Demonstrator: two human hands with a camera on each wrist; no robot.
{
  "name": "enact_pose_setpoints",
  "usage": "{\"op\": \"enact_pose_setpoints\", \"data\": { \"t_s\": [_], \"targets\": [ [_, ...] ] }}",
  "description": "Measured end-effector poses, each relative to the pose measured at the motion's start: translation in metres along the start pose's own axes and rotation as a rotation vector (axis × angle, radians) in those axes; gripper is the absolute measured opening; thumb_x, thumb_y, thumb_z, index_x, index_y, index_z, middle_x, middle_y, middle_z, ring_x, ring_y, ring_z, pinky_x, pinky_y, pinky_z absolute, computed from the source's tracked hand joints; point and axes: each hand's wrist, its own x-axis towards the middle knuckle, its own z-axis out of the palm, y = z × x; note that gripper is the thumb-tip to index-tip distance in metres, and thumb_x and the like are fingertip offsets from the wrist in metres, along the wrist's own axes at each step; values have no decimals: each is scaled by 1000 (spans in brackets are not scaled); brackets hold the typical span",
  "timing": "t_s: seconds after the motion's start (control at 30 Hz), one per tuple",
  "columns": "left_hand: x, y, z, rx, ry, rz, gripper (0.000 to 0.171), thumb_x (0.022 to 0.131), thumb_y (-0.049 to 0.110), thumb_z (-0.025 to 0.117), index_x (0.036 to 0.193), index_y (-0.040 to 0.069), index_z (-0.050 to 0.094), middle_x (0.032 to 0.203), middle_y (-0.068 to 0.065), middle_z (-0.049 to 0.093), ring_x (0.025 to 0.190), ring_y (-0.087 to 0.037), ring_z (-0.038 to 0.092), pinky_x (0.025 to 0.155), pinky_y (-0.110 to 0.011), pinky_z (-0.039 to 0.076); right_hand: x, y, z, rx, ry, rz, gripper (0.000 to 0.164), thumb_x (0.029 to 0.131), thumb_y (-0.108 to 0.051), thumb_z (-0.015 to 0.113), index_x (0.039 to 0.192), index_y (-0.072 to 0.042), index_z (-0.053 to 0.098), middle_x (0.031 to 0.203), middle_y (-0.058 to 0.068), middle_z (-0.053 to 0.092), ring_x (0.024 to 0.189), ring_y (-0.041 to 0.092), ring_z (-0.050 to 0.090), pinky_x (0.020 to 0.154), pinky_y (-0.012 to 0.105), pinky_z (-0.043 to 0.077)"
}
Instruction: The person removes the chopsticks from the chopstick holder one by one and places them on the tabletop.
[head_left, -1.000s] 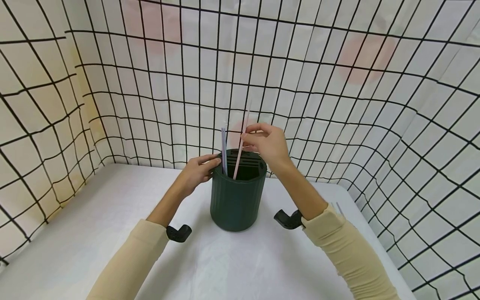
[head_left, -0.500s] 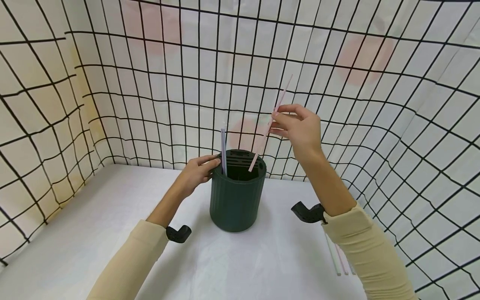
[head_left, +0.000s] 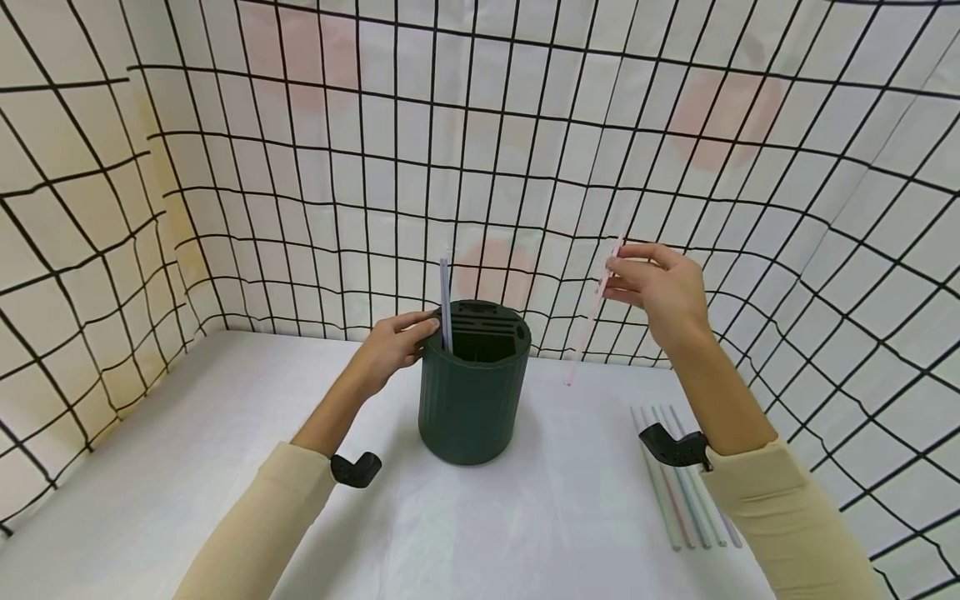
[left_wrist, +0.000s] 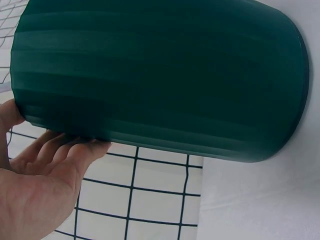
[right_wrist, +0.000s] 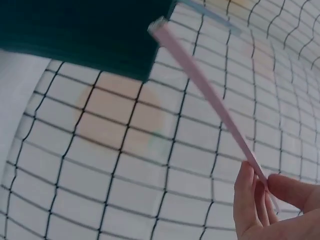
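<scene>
A dark green ribbed pen holder (head_left: 472, 408) stands upright on the white table. My left hand (head_left: 390, 346) holds its left side near the rim; in the left wrist view the fingers lie against the outer wall and the thumb is at the rim. Bluish-lilac straws (head_left: 446, 304) stand in the left part of the holder. To the right of it, my right hand (head_left: 667, 292) pinches a thin pink straw (right_wrist: 210, 97) between thumb and fingers. The straw slants in the air, its lower end above the table and apart from the holder.
Several pastel straws (head_left: 686, 500) lie side by side on the table at the right, partly under my right forearm. Black wire mesh (head_left: 330, 183) walls in the back and both sides. The white tabletop (head_left: 450, 542) extends in front of the holder.
My right hand has drawn the pink straw up out of the pen holder, then moved right and lower with it. The straws on the table have come into sight. My left hand stays put.
</scene>
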Motion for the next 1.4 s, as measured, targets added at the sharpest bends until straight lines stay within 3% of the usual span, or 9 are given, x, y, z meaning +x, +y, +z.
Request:
{"op": "enact_pose_setpoints", "data": {
  "t_s": [0.27, 0.37, 0.77, 1.4],
  "targets": [
    [0, -2, 0, -3, 0, -2, 57, 102, 38, 60, 150, 9, 50, 145, -15, 58, 136, -32, 55, 113, -48, 44, -2, 43, -41, -267, -90, 137, 46, 96, -28, 72, 131, 0, 58, 91, -12, 73, 82, 11, 76, 80, 23, 62],
    [0, -3, -1, -5, 0, -3, 57, 102, 38, 61, 150, 10, 50, 145, -15, 58, 136, -31, 55, 113, -48, 44, -2, 61, -56, -305, -121, 183, 48, 97, -26, 71, 133, 3, 56, 88, -13, 74, 81, 11, 76, 81, 24, 62],
    [2, -2, -1, -11, -1, 1, 58, 102, 38, 61, 151, 9, 49, 146, -15, 57, 136, -31, 54, 113, -47, 45, -10, 135, -99, -355, -187, 298, 49, 99, -21, 67, 134, 10, 54, 100, -4, 74, 84, 12, 76, 81, 29, 63],
    [2, -2, -3, -8, -5, 3, 57, 102, 37, 61, 151, 9, 49, 146, -14, 58, 137, -30, 54, 114, -47, 44, -26, 212, -121, -276, -262, 512, 46, 97, -9, 68, 131, 17, 52, 97, 4, 73, 84, 17, 72, 79, 34, 64]
  ]
}}
